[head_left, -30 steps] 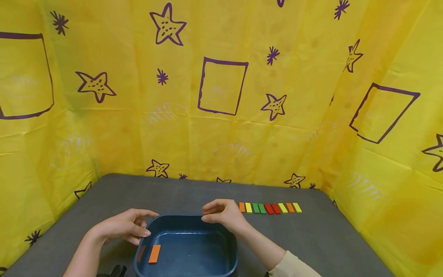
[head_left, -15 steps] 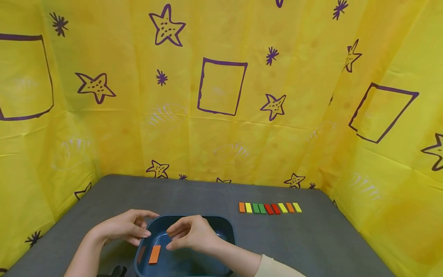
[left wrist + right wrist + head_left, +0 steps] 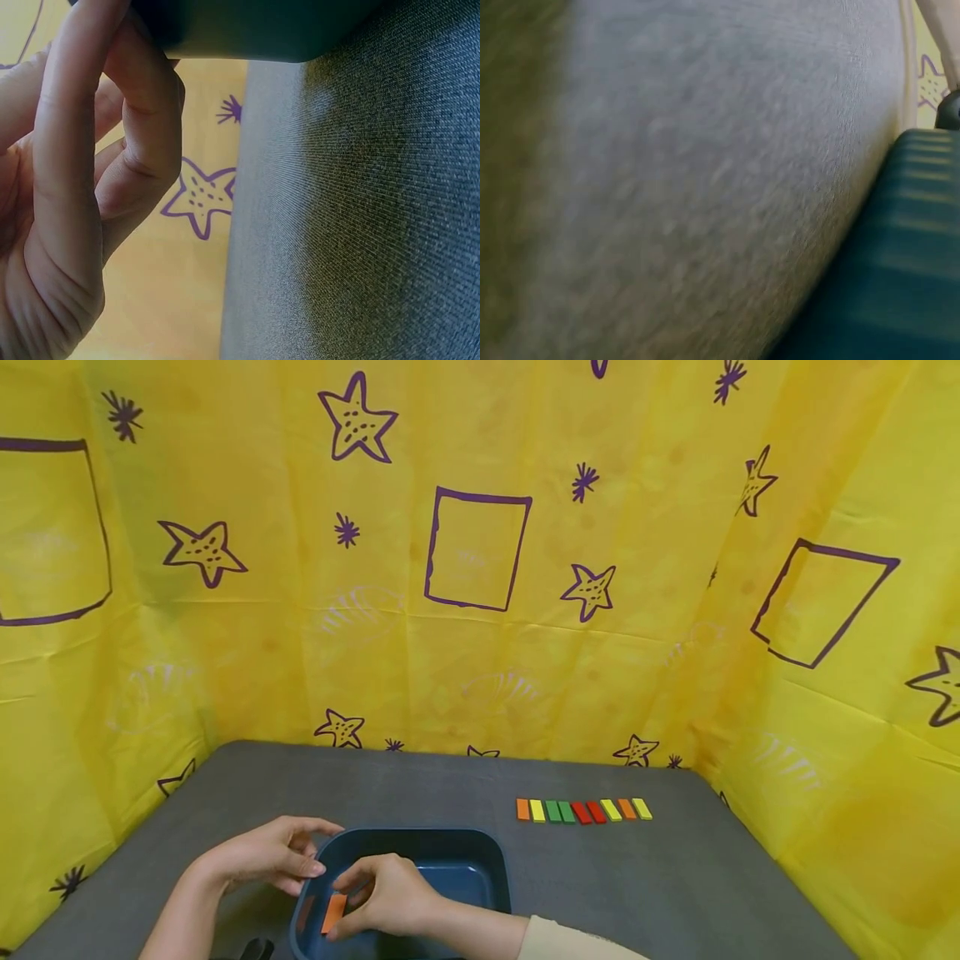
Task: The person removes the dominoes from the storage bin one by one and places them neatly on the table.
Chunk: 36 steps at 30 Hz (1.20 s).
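Observation:
In the head view my left hand holds the left rim of a dark blue plastic bin, with the thumb inside and fingers outside. The left wrist view shows the same hand curled up to the bin's edge. Inside the bin, at its left end, lies a flat orange block. My right hand reaches into the bin, with thumb and fingertips at the block's two ends, pinching it. The right wrist view has only the bin's outer wall; the hand is out of that view.
A row of several flat blocks in orange, yellow, green and red lies on the grey table, behind and right of the bin. Yellow curtains with purple stars surround the table. A black object shows at the bottom edge.
My right hand has moved from the bin's far rim, left and down into the bin, to the orange block. The left hand stays on the rim.

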Tool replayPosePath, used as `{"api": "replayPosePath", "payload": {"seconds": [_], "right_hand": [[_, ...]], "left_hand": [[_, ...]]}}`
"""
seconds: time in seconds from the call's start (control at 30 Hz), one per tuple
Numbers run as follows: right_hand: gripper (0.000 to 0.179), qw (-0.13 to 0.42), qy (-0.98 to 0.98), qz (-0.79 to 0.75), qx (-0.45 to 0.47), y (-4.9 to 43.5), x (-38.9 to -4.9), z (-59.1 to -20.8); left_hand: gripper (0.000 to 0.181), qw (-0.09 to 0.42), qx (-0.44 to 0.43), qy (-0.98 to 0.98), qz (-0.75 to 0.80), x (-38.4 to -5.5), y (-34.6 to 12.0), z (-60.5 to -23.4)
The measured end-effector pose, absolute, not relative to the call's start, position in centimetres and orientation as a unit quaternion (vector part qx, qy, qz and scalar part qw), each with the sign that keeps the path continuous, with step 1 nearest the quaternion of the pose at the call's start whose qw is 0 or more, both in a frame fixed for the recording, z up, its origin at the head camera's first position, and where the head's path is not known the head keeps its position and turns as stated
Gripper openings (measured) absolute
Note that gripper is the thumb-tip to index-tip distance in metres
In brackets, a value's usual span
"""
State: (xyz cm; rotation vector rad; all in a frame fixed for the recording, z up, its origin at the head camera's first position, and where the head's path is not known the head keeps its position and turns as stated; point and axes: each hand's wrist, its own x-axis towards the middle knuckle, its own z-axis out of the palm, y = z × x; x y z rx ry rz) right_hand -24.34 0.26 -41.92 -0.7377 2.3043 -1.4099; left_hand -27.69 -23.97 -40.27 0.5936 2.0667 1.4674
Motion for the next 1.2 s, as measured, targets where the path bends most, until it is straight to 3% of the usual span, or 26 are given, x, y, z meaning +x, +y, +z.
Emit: {"api": "replayPosePath", "payload": {"seconds": [0.5,0.87,1.2], "right_hand": [[0.04,0.184,0.86,-0.397,-0.262,-2.0,-24.7,-42.3],[0.046,0.11,0.891,-0.272,-0.346,-2.1,-25.0,-43.1],[0.038,0.142,0.892,-0.281,-0.324,-1.9,-24.5,-43.5]], "left_hand": [[0.069,0.271,0.216,0.762,0.547,-27.7,-24.1,-40.0],[0.069,0.279,0.22,0.754,0.553,-27.8,-24.2,-40.2],[0.067,0.285,0.227,0.746,0.557,-27.7,-24.1,-40.4]]}}
